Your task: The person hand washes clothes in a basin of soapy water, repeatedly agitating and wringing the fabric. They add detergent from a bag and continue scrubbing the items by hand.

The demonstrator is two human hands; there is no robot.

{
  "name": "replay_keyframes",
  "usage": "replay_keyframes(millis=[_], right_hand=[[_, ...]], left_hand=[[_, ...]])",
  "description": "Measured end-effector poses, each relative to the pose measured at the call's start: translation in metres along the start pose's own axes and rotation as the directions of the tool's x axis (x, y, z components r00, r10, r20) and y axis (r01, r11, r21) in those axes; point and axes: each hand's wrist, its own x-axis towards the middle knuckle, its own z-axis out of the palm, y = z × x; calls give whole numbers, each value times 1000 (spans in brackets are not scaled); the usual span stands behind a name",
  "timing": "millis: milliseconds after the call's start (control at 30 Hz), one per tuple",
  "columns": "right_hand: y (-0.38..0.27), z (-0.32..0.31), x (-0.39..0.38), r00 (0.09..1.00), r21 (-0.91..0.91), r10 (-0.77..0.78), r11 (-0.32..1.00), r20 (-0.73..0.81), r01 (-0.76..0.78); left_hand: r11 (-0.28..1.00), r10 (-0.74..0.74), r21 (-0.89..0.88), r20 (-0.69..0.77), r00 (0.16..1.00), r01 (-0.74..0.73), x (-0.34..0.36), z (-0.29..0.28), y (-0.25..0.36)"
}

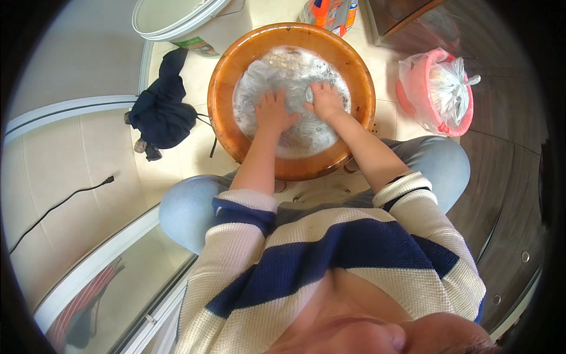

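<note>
A round orange-brown tub (223,100) holds grey, foamy water (295,135), with a pale mass in it that I cannot make out clearly. My left hand (272,111) is at the water in the tub's middle-left, palm down, fingers spread. My right hand (325,101) rests at the foam right of it, fingers apart, beside a small pale shiny patch that is too unclear to name. The tub stands between my bent knees.
A white bucket (233,26) and an orange-and-white bag (327,15) stand behind the tub. Dark clothing (165,112) lies left, near a black cord (59,206). A pink bin (463,118) with a plastic liner stands right, by a dark cabinet (501,177). A sliding-door track runs left.
</note>
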Motion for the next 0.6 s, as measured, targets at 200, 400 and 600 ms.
replay_keyframes(millis=[200,400,600], right_hand=[[15,23,-34,954,329,-59,931,-292,158],[-46,-14,-95,944,649,-126,698,-303,302],[-102,-40,-158,782,296,-447,749,-435,592]], left_hand=[[831,-36,-553,-153,988,-56,-24,36,-12],[-414,-344,-829,525,779,376,-62,-7,33],[-664,346,-635,207,915,395,-57,-15,-3]])
